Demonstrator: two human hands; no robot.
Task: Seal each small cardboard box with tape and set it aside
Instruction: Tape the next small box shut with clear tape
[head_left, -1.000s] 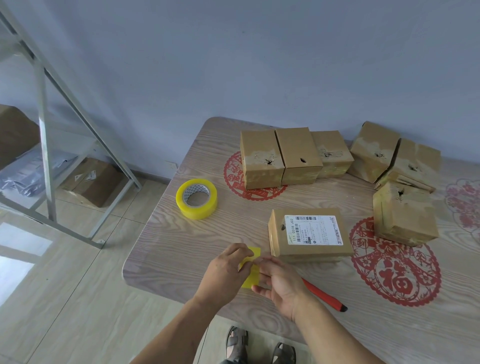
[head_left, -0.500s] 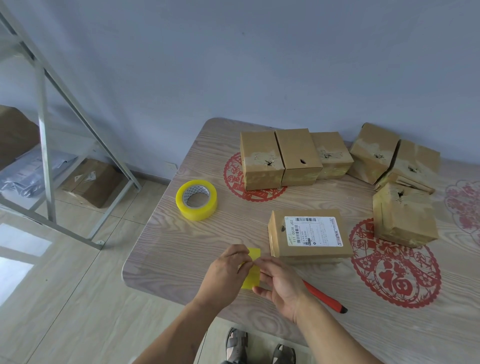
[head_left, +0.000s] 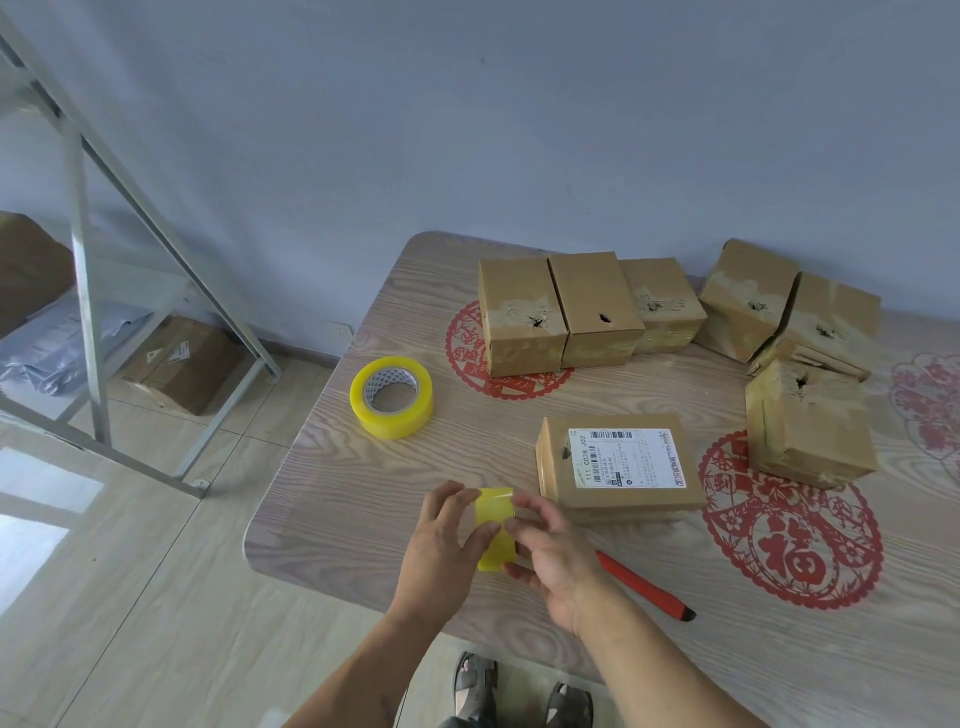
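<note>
Both hands work over the near edge of the wood-grain table (head_left: 332, 499), just in front of the labelled cardboard box (head_left: 618, 467), probably so the cut strip of yellow tape (head_left: 495, 527) has only a short way to travel to that box. The left hand (head_left: 441, 551) pinches the strip's left edge between thumb and fingers, and the right hand (head_left: 556, 551) pinches the right edge, which keeps the thin, glossy, translucent film stretched flat and, I judge, stops it curling onto itself. The box lies flat with its white shipping label facing up; it is matte brown card with crisp edges. The tape roll (head_left: 391, 397) rests on its side to the left, well apart from the hands, a thick yellow ring round a printed core. A red utility knife (head_left: 644, 584) lies slantwise just behind the right wrist, close at hand for cutting. Along the far edge stands a row of three cardboard boxes (head_left: 582, 312), with three more boxes (head_left: 800, 364) loosely clustered to the right, their tops scuffed and punctured; they look set aside there, some resting on red paper-cut decorations (head_left: 789, 540).
</note>
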